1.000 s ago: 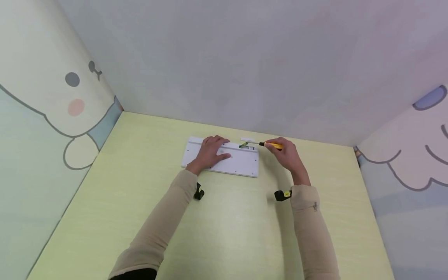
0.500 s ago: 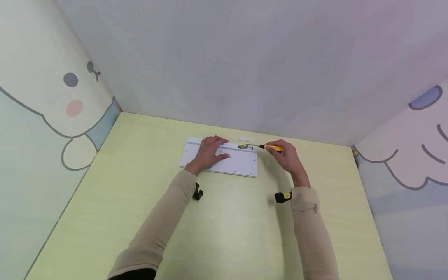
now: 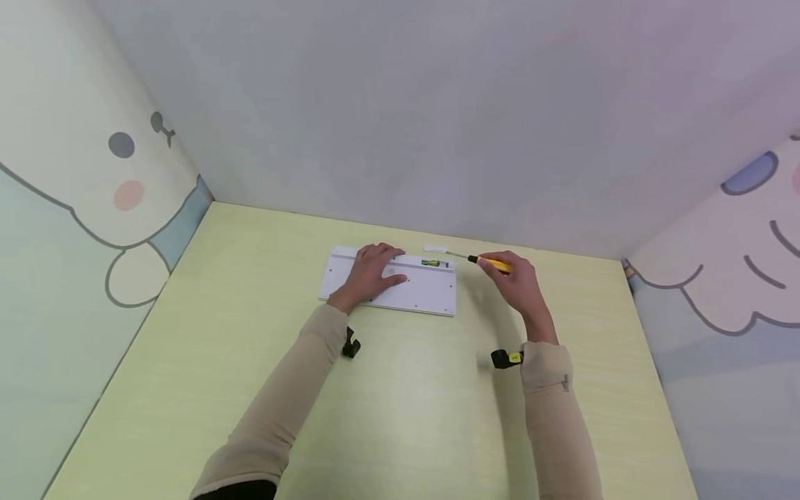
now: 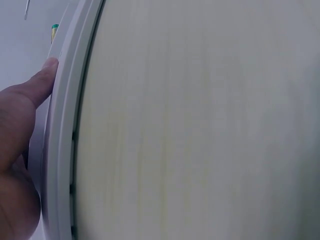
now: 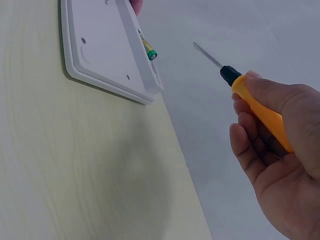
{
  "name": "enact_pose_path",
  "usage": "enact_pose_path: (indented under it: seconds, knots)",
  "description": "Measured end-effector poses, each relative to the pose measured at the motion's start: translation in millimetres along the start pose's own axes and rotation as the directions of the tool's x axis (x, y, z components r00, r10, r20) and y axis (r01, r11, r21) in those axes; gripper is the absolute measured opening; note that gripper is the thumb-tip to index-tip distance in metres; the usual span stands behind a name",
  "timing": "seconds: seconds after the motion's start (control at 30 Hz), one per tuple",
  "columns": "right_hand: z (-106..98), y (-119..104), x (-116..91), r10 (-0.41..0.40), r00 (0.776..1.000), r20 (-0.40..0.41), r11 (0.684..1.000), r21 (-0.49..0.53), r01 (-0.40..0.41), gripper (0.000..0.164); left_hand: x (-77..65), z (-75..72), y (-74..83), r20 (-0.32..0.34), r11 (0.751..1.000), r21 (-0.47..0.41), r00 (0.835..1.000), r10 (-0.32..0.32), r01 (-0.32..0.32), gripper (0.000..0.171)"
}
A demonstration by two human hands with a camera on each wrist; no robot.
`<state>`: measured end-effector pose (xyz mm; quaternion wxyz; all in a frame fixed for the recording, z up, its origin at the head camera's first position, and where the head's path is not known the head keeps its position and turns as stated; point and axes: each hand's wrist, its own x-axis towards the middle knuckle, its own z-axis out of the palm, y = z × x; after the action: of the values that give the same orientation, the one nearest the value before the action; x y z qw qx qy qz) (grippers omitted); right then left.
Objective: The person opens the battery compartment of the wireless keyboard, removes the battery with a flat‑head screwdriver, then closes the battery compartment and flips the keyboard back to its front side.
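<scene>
The white case [image 3: 417,292] lies flat on the pale yellow-green counter [image 3: 400,410], its screw-dotted face up and a raised ridge along its far edge. Over the left half of the case rests the left hand [image 3: 370,273], its grip spread, the thumb set apart from the fingers and pressed to the surface. A green and yellow battery [image 3: 430,263] sits in a slot in the ridge, toward the right end of the case. Just beyond the far edge of the case, near that same end, a small white strip [image 3: 435,248] lies on the counter. Off the right end of the case is the right hand [image 3: 515,281], its grip pinching the orange handle of a screwdriver [image 5: 260,112] between thumb and fingers. The metal shaft points back toward the case, and the right wrist view shows its tip clear of both case and battery; whether it touches the strip, I cannot tell. Nearer the person than the case are two beige sleeves, each with a black wrist camera beside its cuff. Beyond the case stands a plain grey wall [image 3: 400,125], with cartoon-painted walls to its left and right.
</scene>
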<state>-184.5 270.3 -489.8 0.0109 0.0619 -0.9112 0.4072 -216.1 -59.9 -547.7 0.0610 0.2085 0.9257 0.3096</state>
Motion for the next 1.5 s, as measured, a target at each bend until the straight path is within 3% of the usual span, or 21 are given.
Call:
enact_pose_path:
  seconds: [0.3, 0.53, 0.83, 1.13, 1.5]
  knots:
    - [-2.0, -0.2, -10.6, 0.091, 0.995, -0.048, 0.995, 0.036, -0.089, 0.044, -1.8, 1.1, -4.8, 0.002, 1.000, 0.004, 1.000, -0.010, 0.010, 0.060]
    - [-0.6, 3.1, -19.3, 0.105, 0.988, -0.113, 0.994, 0.023, -0.103, 0.039, -2.2, 3.4, -7.9, 0.000, 1.000, 0.009, 1.000, -0.004, 0.004, 0.060]
    - [3.3, 0.6, -27.8, 0.123, 0.968, -0.218, 0.992, 0.036, -0.118, 0.035, -2.6, 4.2, -8.7, 0.003, 1.000, 0.014, 1.000, -0.010, 0.010, 0.061]
    - [7.5, 7.1, -33.6, 0.187, 0.938, -0.292, 0.982, 0.031, -0.186, 0.034, -2.4, 1.7, -3.0, -0.002, 1.000, 0.005, 1.000, 0.009, -0.009, 0.060]
    - [14.5, 15.7, -38.0, 0.254, 0.908, -0.333, 0.962, -0.011, -0.273, 0.035, -1.1, -0.6, 0.3, -0.014, 1.000, -0.009, 1.000, 0.028, -0.028, 0.058]
